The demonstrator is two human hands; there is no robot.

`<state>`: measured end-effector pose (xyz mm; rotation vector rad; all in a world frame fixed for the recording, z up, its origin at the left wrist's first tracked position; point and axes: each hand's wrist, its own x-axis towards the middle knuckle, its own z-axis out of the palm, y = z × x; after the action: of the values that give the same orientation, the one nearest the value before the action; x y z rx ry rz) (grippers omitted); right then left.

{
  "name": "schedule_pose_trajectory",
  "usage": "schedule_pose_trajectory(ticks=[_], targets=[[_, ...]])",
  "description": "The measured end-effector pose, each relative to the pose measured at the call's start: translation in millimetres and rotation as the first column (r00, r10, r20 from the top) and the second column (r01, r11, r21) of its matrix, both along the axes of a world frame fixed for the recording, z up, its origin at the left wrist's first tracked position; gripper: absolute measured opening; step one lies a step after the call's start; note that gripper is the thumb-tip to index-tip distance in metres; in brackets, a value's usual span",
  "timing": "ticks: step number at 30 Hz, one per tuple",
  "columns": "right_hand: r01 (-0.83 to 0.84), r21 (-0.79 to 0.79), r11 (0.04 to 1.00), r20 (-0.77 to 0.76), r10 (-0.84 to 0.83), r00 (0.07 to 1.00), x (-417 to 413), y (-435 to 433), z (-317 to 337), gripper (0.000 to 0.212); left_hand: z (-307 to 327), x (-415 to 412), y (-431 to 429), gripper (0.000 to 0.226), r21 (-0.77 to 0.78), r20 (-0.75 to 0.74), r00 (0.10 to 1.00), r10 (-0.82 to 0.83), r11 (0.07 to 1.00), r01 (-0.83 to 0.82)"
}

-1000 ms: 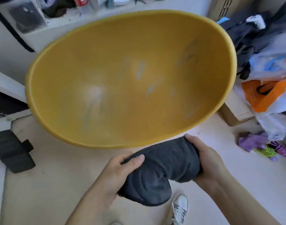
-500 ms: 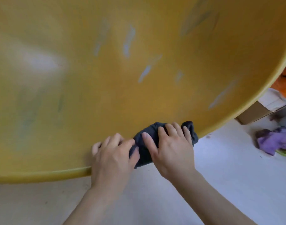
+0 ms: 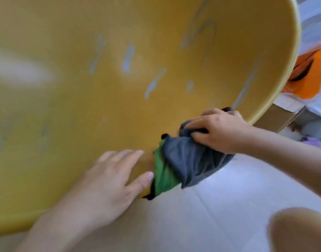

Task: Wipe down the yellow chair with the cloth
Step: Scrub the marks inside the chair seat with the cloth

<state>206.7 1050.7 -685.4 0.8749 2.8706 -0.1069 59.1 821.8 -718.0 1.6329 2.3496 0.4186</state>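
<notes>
Yellow chair (image 3: 119, 106) loomed close over the floor (image 3: 229, 197); right hand (image 3: 221, 131), grip curled round the cloth (image 3: 188, 160), pressed at the rim; left hand (image 3: 108, 180) lay flat, fingers straight, bracing; firm overlapping strokes toward the pale streaks (image 3: 154, 84) would suit.

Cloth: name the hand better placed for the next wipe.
Right. The right hand grips the cloth against the yellow chair; the left hand lies flat beside it, holding nothing.

Left grip (image 3: 108, 186) flat, fingers straight and spread. Right grip (image 3: 219, 131) just to its right, fingers curled, clutching cloth (image 3: 188, 160).
</notes>
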Motion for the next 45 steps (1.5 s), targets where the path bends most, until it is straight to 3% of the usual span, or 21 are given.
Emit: schedule_pose_trajectory(ticks=[3,5,7,9,11,13,16,17,19,21,24,25,28,30,33,36,38,41,43,45], targets=[[0.309,0.227,0.924,0.025,-0.323,0.946,12.1,43.0,16.8,0.032,4.0,7.6,1.1,0.125,-0.105,-0.105,0.992,-0.068,0.993,0.056],[0.321,0.153,0.935,-0.003,-0.325,0.946,-15.6,24.5,0.5,0.037,9.3,7.6,-2.1,0.123,-0.126,-0.114,0.991,-0.072,0.990,0.058],[0.211,-0.051,0.976,-0.045,-0.213,0.976,-58.4,-33.1,-24.3,0.049,14.1,4.1,-9.3,0.103,-0.165,-0.150,0.982,-0.111,0.983,0.086],[0.030,-0.280,0.960,-0.089,-0.057,0.994,-86.0,-93.6,-28.4,0.059,25.4,-3.6,-22.0,0.054,-0.224,-0.163,0.979,-0.123,0.971,0.085],[-0.060,-0.371,0.927,-0.078,0.033,0.996,-91.6,-112.1,-21.3,0.054,38.2,-12.5,-33.9,0.025,-0.190,-0.058,0.998,0.024,0.981,-0.035],[-0.076,-0.334,0.940,-0.017,0.075,0.997,-72.3,-86.4,-12.9,0.036,41.0,-20.6,-43.8,0.041,-0.104,0.039,0.993,0.108,0.989,-0.104],[0.122,-0.153,0.981,0.155,-0.098,0.983,-24.7,-25.8,-4.1,0.038,39.5,-19.6,-52.8,0.065,-0.183,-0.035,0.997,0.071,0.980,-0.077],[0.221,-0.063,0.973,0.141,-0.210,0.967,-12.2,-10.0,-1.2,0.043,37.9,-18.2,-56.2,0.068,-0.209,-0.092,0.995,0.039,0.976,-0.058],[0.366,0.046,0.930,-0.074,-0.362,0.929,-6.9,1.2,-1.4,0.045,36.2,-15.7,-61.3,0.069,-0.248,-0.218,0.976,-0.029,0.968,-0.027],[0.313,0.041,0.949,-0.145,-0.305,0.941,-28.1,-22.0,-12.3,0.039,34.5,-13.2,-60.7,0.063,-0.291,-0.345,0.933,-0.100,0.957,-0.005],[0.076,-0.194,0.978,-0.085,-0.094,0.992,-88.2,-109.2,-29.1,0.073,36.9,-5.1,-55.8,0.048,-0.387,-0.483,0.847,-0.221,0.922,0.020],[-0.031,-0.243,0.970,-0.103,0.006,0.995,-99.7,-138.2,-27.2,0.075,38.2,-3.4,-55.5,0.040,-0.413,-0.496,0.830,-0.255,0.910,0.033],[-0.222,-0.286,0.932,-0.222,0.161,0.962,-97.5,-142.1,-19.9,0.046,42.1,0.5,-59.8,0.033,-0.443,-0.487,0.822,-0.296,0.895,0.059],[-0.163,-0.273,0.948,-0.119,0.135,0.984,-72.7,-91.2,-23.5,0.044,37.4,3.4,-59.5,0.041,-0.431,-0.480,0.821,-0.307,0.899,0.084],[0.113,-0.039,0.993,0.024,-0.112,0.993,-37.2,-19.5,-22.8,0.052,33.9,13.9,-59.7,0.042,-0.373,-0.540,0.796,-0.274,0.925,0.066],[0.252,-0.078,0.965,-0.063,-0.257,0.964,-45.4,-6.7,-19.9,0.064,35.1,41.5,-59.8,0.035,-0.399,-0.533,0.785,-0.317,0.912,0.098],[0.163,-0.251,0.954,-0.122,-0.199,0.972,-71.1,-43.3,-19.3,0.070,39.1,51.2,-60.2,0.032,-0.393,-0.496,0.809,-0.316,0.912,0.115],[-0.247,-0.450,0.858,-0.223,0.160,0.962,-91.2,-128.8,-23.1,0.066,54.2,45.7,-70.5,0.033,-0.282,-0.350,0.926,-0.145,0.958,0.043],[-0.369,-0.452,0.812,-0.222,0.299,0.928,-82.7,-140.6,-16.3,0.057,59.3,38.7,-79.6,0.037,-0.148,-0.187,0.982,0.025,0.987,-0.054],[-0.348,-0.317,0.882,-0.132,0.322,0.937,-74.7,-104.4,-17.4,0.056,58.1,38.7,-87.8,0.042,-0.071,-0.159,0.982,0.102,0.991,-0.114]])
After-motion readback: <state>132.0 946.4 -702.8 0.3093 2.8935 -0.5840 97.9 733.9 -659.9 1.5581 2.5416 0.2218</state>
